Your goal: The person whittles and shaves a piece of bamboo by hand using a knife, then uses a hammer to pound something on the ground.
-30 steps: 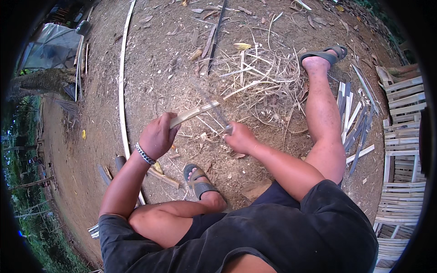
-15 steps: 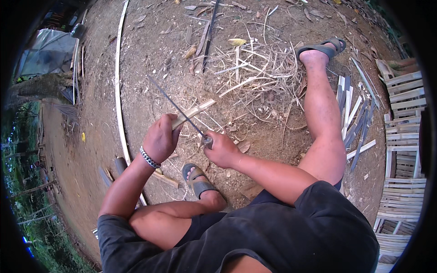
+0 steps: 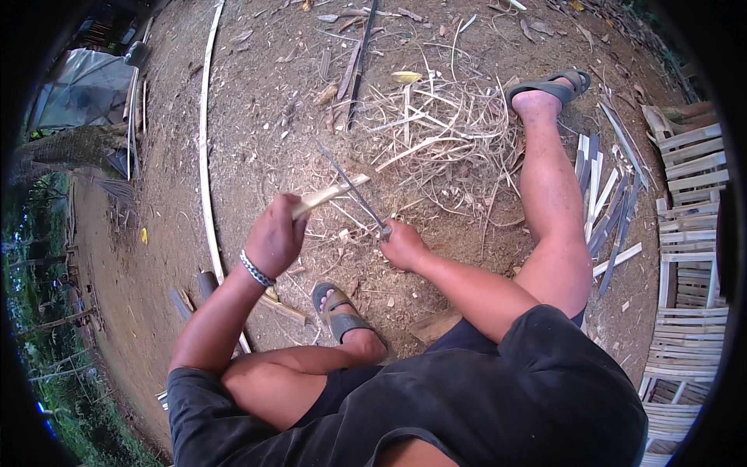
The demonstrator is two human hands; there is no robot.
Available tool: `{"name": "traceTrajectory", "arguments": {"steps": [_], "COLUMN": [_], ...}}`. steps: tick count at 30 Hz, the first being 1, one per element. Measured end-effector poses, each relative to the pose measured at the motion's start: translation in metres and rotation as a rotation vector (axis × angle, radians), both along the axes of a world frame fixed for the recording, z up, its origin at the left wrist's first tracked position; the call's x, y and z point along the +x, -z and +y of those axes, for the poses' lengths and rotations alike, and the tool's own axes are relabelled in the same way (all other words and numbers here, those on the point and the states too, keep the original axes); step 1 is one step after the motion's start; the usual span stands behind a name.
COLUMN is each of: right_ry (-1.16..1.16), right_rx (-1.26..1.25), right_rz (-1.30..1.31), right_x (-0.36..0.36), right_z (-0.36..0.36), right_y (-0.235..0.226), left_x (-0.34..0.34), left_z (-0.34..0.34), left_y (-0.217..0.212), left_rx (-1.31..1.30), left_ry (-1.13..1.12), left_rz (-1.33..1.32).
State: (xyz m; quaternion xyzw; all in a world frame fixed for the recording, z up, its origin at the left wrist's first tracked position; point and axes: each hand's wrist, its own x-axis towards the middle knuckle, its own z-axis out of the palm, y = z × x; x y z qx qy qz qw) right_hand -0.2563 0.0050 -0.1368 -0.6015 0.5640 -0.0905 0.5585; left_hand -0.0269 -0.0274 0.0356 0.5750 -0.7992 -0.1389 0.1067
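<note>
My left hand (image 3: pixel 276 237), with a chain bracelet at its wrist, is closed around one end of a pale split bamboo strip (image 3: pixel 331 194). The strip points away to the right, its far end free. In my right hand (image 3: pixel 405 246) is the handle of a long thin-bladed knife (image 3: pixel 352 188). Its dark blade slants up to the left and crosses the strip near the free end; whether edge and wood touch, I cannot tell. My fingers hide most of the knife's handle.
A tangle of thin shavings (image 3: pixel 459 140) lies beyond my hands. Cut slats (image 3: pixel 603 198) are piled beside my right leg. One long pale strip (image 3: pixel 205 140) runs along the ground on the left. A slatted bamboo rack (image 3: pixel 689 272) stands at far right.
My right hand and the knife have moved right along the bamboo strip, from near my left hand toward the strip's free end. My left hand has hardly moved.
</note>
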Motion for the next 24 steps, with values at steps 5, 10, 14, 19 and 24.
{"name": "traceTrajectory", "arguments": {"steps": [5,10,14,19,24], "right_ry": [-0.058,-0.036,-0.029,0.044,0.138], "right_rx": [0.041,0.127,-0.022,0.201,0.071], "right_rz": [0.010,0.164,-0.004,0.162,0.031], "right_x": [0.001,-0.029,-0.004,-0.023,-0.016], "right_z": [-0.002,-0.011,-0.003,0.004,0.005], "right_y": [-0.033,0.035,-0.014,0.071,0.040], "left_x": [0.005,-0.006,-0.003,-0.004,0.010], "left_z": [0.004,-0.001,0.001,-0.006,-0.004], "left_y": [0.007,0.002,0.004,0.003,0.006], "left_rx": [-0.056,-0.026,-0.004,-0.025,-0.047], "left_ry": [0.001,0.032,-0.008,0.001,-0.062], "left_rz": [0.033,0.022,0.021,0.010,0.069]}}
